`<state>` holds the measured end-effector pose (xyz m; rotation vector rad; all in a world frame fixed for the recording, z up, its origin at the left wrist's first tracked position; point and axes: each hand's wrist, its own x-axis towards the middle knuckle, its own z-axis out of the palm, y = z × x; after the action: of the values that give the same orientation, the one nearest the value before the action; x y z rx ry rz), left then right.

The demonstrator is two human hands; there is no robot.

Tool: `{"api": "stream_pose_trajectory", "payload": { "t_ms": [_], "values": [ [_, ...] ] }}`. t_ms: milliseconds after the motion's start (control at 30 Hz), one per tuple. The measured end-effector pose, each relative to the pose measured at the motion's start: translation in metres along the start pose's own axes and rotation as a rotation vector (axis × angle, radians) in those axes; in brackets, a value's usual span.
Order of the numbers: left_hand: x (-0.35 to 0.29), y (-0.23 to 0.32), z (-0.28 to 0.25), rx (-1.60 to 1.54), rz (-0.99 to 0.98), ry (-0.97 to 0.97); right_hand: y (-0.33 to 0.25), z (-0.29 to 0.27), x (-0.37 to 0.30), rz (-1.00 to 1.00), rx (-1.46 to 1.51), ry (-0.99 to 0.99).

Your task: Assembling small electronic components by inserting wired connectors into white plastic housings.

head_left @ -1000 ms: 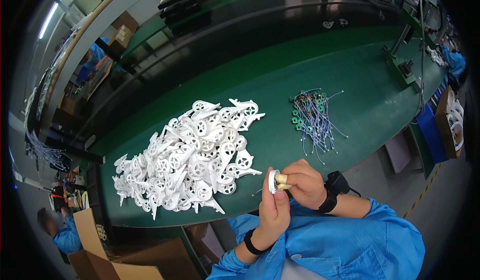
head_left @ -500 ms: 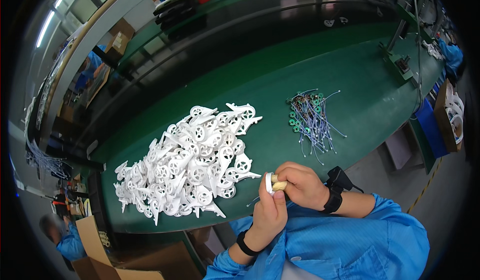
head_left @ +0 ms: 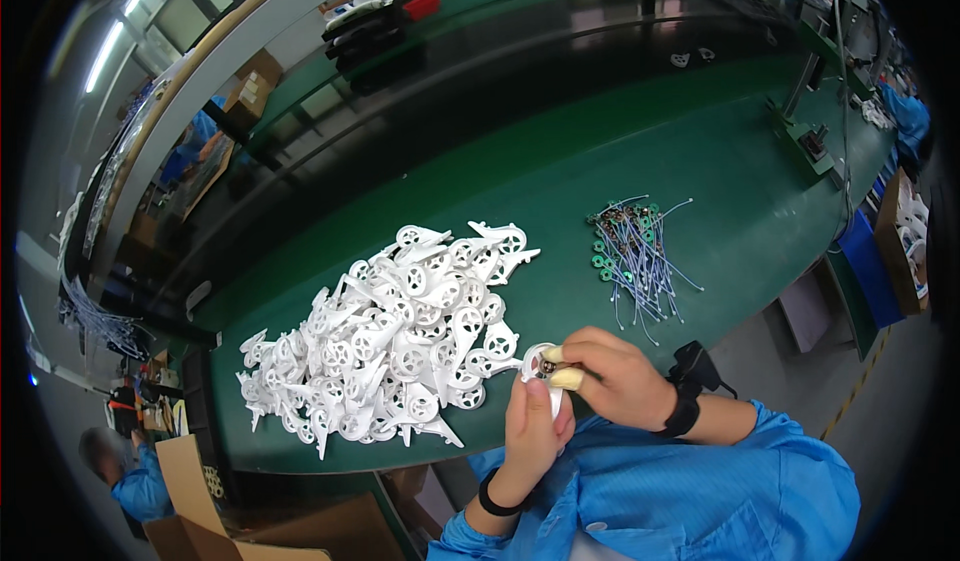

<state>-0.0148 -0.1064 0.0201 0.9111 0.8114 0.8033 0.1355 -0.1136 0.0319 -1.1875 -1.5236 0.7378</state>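
My left hand [head_left: 532, 429] is closed around a white plastic part [head_left: 533, 359] with a round ring at its upper end, held above the table's front edge. From the right, my right hand [head_left: 622, 386] reaches over that ring, with pale finger covers on its thumb and forefinger. Those fingertips pinch a small round metallic piece [head_left: 547, 367] at the ring; how far it sits inside is hard to see. Left of my hands lies a big heap of white plastic parts [head_left: 390, 331] with spoked rings and pointed tails. Beyond my right hand is a pile of green-ended wired components [head_left: 640, 256].
The green table [head_left: 520, 186] carries both piles. A green metal fixture [head_left: 805, 141] stands at its far right. An open cardboard box [head_left: 190, 491] is at lower left, with a person [head_left: 140, 481] behind it. A blue bin [head_left: 870, 266] stands at the right.
The ring of the white part now faces up into view between my hands. My right fingers have spread around it, showing the metallic piece. The whole view has shifted slightly.
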Motion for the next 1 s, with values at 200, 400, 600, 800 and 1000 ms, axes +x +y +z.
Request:
{"api": "stream_pose_trajectory", "payload": {
  "t_ms": [200, 400, 600, 800, 1000],
  "values": [
    [0.000, 0.001, -0.013, -0.221, -0.027, -0.143, -0.007, -0.025, 0.009, -0.108, -0.060, -0.065],
    [0.002, -0.002, -0.012, -0.186, -0.029, -0.124, -0.003, -0.018, 0.014, -0.145, -0.163, -0.192],
    [-0.005, -0.014, -0.008, -0.010, 0.068, 0.016, 0.001, -0.006, 0.015, -0.130, -0.216, -0.216],
    [-0.005, -0.024, -0.014, 0.182, 0.073, 0.042, 0.011, 0.004, 0.008, -0.281, -0.303, -0.181],
    [-0.001, -0.020, -0.019, 0.066, -0.001, 0.007, 0.014, 0.002, 0.014, -0.261, -0.288, -0.240]
  ]
}}
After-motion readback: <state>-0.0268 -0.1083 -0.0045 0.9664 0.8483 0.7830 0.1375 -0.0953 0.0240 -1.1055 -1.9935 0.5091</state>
